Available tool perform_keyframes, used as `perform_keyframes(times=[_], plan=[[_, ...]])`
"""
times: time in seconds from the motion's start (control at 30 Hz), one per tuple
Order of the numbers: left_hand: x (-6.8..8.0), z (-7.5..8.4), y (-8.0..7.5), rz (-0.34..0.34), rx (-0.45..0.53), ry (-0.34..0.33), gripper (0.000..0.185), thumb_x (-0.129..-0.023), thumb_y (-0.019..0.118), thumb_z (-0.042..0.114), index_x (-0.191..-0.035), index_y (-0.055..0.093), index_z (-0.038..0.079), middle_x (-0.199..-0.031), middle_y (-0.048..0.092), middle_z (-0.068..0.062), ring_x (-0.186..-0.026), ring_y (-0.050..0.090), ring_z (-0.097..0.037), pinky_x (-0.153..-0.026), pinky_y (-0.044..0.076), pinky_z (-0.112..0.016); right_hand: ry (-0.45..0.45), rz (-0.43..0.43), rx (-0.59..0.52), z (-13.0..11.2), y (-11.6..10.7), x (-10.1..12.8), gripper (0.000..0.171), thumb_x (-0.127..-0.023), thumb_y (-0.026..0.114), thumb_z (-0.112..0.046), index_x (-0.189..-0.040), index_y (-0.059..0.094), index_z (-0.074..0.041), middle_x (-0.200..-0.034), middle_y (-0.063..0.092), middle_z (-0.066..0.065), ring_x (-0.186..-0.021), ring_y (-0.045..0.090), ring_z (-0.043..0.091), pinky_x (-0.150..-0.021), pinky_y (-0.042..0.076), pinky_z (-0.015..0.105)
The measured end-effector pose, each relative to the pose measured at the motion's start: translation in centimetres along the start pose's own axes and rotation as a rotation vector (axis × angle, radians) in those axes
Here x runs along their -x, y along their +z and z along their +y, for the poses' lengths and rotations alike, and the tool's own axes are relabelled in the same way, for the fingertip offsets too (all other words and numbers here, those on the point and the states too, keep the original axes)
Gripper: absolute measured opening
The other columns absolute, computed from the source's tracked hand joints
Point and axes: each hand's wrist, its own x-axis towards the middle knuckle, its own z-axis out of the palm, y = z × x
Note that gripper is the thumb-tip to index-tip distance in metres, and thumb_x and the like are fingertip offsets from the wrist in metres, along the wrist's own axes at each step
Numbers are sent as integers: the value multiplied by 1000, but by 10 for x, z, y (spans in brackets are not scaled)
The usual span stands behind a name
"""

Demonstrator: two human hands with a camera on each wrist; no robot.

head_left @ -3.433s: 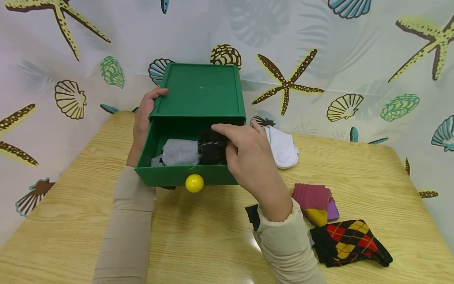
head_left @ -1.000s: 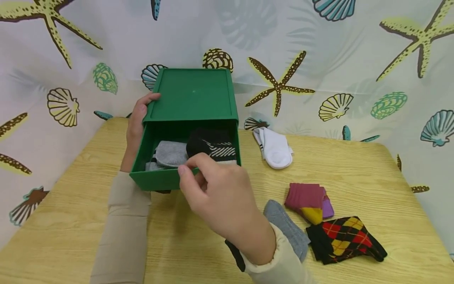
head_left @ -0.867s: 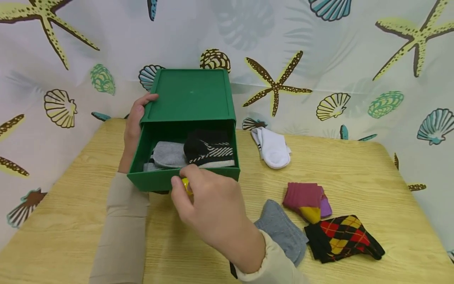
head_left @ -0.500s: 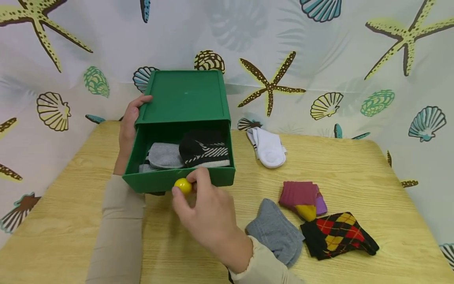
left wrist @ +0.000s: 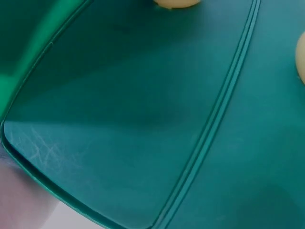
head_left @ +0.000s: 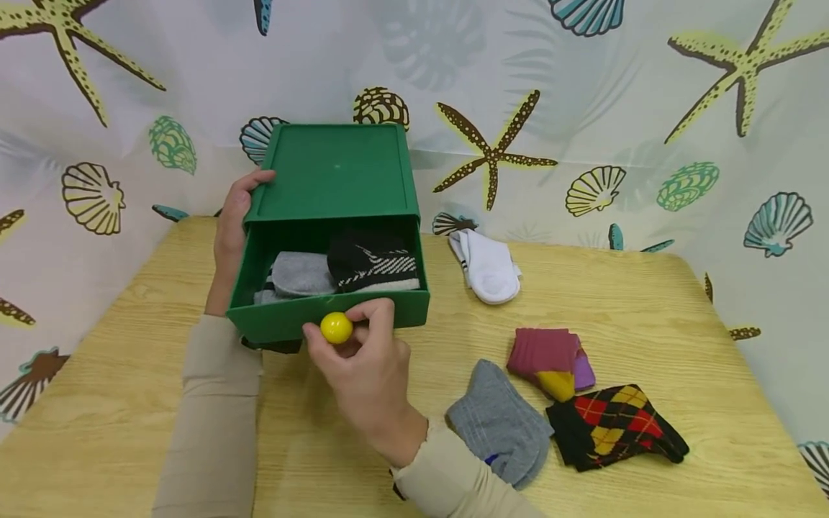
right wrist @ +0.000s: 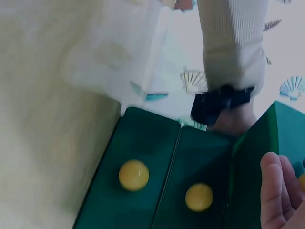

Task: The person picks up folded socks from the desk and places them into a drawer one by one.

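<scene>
A: What is being held by the hands?

B: The round yellow plastic knob [head_left: 336, 328] is pinched by the right hand [head_left: 363, 367], near the middle of the head picture. The knob is stuck on the front of the open green plastic drawer [head_left: 327, 316]. The green plastic box [head_left: 333, 173] is gripped at its left side by the left hand [head_left: 232, 230], with the thumb laid on the top edge.

A: What is seen inside the drawer?

B: A folded grey sock [head_left: 299, 273] is seen on the left, and a black sock with white stripes [head_left: 372, 262] is seen beside it on the right.

A: What is laid on the wooden tabletop [head_left: 648, 302]?

B: A white sock [head_left: 488, 266] is laid just right of the box. Lower right, a grey sock [head_left: 501, 421], a dark red and yellow sock [head_left: 550, 356] and a black sock with red and yellow diamonds [head_left: 615, 428] are laid close together.
</scene>
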Motion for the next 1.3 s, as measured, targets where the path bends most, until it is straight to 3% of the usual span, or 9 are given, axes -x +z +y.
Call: perform_keyframes(times=[0.13, 0.43, 0.7, 1.3], plan=[[0, -2, 0, 2, 16, -8, 37, -106, 40, 26, -129, 66, 11, -151, 40, -16, -143, 28, -30, -115, 23, -37, -42, 31, 64, 8, -1, -8, 41, -88, 79, -17, -105, 44, -5, -72, 69, 5, -64, 66, 10, -63, 55, 20], [-4, -4, -2, 7, 28, 40, 37, -105, 41, 24, -125, 66, 7, -149, 40, -19, -144, 26, -34, -116, 22, -39, -99, 47, 122, 11, 2, -14, 39, -87, 78, -16, -103, 44, -6, -66, 64, 3, -58, 63, 9, -61, 51, 14], [-2, 3, 2, 13, 24, -8, 36, -104, 37, 22, -123, 66, 12, -155, 31, -19, -146, 23, -30, -117, 20, -37, -138, 67, 181, 12, 4, -17, 38, -86, 77, -17, -99, 43, -6, -64, 61, 3, -54, 62, 10, -59, 49, 12], [-2, -3, 4, 17, 6, 2, 36, -104, 38, 20, -122, 67, 12, -156, 30, -23, -147, 23, -32, -118, 19, -39, -153, 103, 231, 17, 8, -19, 38, -86, 77, -17, -97, 42, -5, -63, 58, 4, -51, 60, 11, -55, 48, 12]])
